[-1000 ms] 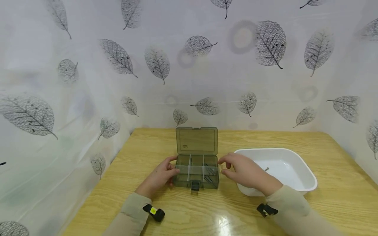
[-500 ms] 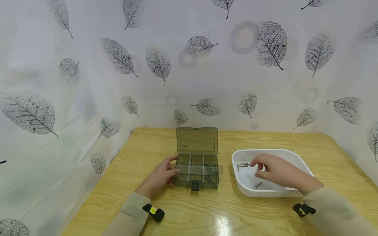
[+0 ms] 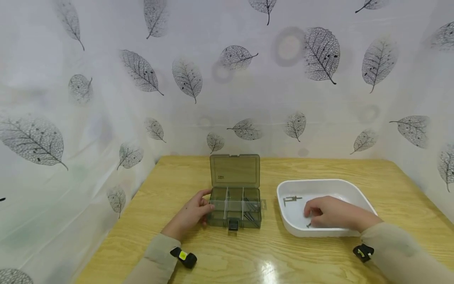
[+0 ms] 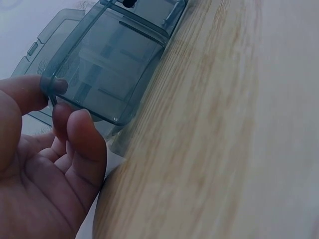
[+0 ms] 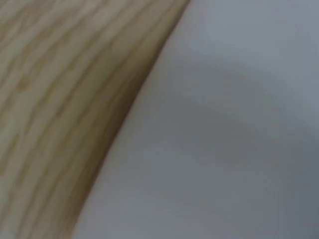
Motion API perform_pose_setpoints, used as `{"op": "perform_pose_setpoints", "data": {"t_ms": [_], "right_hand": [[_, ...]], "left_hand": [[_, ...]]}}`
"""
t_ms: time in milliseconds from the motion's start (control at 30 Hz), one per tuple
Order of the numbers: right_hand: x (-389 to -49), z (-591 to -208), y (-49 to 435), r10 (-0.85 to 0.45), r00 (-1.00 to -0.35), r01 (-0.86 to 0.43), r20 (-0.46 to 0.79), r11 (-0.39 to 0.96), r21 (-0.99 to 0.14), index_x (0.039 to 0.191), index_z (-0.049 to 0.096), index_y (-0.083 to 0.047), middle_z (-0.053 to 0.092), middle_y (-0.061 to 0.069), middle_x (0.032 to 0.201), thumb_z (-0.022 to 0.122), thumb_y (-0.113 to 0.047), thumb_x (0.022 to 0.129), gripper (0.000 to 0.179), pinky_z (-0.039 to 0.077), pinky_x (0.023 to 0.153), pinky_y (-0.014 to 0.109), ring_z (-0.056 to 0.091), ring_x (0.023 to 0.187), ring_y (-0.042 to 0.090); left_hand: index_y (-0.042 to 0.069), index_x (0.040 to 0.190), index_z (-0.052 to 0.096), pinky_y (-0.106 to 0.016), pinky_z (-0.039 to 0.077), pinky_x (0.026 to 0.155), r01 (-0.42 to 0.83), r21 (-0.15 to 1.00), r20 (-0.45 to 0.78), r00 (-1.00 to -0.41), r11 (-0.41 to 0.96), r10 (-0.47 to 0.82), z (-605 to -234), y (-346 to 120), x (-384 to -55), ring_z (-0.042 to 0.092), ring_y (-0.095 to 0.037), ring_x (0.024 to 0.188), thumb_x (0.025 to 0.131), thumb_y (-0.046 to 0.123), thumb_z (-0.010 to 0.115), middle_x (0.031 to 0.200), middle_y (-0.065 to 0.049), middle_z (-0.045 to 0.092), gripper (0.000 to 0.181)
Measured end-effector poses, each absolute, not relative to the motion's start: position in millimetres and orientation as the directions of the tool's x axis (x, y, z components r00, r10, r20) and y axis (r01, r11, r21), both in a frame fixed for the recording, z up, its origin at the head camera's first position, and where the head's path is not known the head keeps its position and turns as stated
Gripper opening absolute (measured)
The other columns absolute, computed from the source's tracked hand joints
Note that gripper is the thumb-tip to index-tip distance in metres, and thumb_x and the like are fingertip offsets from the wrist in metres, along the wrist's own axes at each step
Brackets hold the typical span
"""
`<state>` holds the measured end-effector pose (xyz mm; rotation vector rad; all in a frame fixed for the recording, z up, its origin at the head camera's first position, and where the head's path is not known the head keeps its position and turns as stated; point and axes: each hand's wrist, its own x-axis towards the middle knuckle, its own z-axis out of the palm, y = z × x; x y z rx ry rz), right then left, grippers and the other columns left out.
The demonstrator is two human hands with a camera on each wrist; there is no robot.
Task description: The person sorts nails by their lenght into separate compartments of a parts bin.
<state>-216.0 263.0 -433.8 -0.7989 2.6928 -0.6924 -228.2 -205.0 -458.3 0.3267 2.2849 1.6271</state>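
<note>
A smoky clear plastic compartment box (image 3: 234,213) stands on the table with its lid (image 3: 235,170) raised. My left hand (image 3: 195,209) grips the box's left wall; in the left wrist view, finger and thumb pinch that wall (image 4: 75,102). Several dark screws (image 3: 250,216) lie in the box's right compartments. Inside the white basin (image 3: 281,213), my right hand (image 3: 330,213) reaches down with bent fingers beside a small screw (image 3: 308,225). Part of that screw is hidden by the hand, and whether the fingertips pinch it is not visible. The right wrist view shows only basin wall and table.
Several more screws (image 3: 292,198) lie together in the basin's left part. The box's front latch (image 3: 233,225) hangs open, and another clear latch (image 3: 263,204) sticks out on its right side. A leaf-patterned curtain (image 3: 234,90) encloses the wooden table (image 3: 184,169).
My right hand has gone from the box's right side to over the basin, then lower, towards the small screw at the front. The left hand has stayed on the box.
</note>
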Motion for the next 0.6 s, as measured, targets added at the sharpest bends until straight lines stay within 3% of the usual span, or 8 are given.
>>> {"op": "perform_pose_setpoints", "data": {"t_ms": [600], "right_hand": [[-219.1,-439.3,254.7,-0.583,-0.812,-0.506,-0.035,0.732,-0.457,0.079,0.063,-0.029,0.051,-0.018,0.069,0.069,-0.006,0.085,0.024,0.042,0.062,0.023,0.046,0.064,0.0]], "left_hand": [[0.013,0.159,0.026,-0.039,0.054,0.061,-0.001,0.945,-0.123,-0.927,0.327,0.354,-458.1,-204.6,-226.8,0.05,-0.021,0.065,0.103,0.022,0.063,0.093,-0.013,0.055,0.068]]}}
